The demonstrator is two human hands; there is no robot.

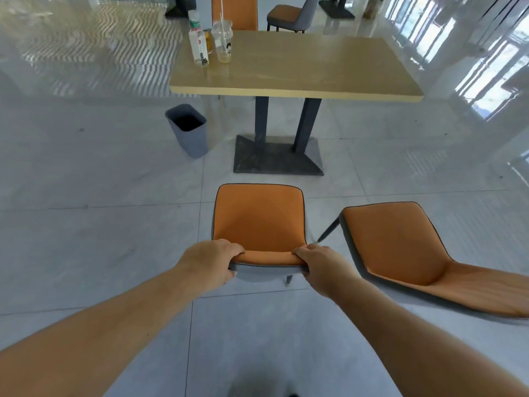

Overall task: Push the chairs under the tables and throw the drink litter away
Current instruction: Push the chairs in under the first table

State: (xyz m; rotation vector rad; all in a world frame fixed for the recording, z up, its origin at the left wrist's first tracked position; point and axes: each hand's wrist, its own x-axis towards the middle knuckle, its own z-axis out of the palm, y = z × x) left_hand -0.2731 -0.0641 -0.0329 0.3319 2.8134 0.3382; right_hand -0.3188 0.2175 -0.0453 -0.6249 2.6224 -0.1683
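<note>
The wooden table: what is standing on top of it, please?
On the wooden table, at its far left corner, stand a clear plastic bottle and a plastic cup with a straw. Something orange shows between them, mostly covered, so I cannot identify it.

Two bare forearms reach in from the bottom edge — no sleeves, watch, rings or gloves show. The left hand and right hand are uncovered — fingernails short and plain.
</note>
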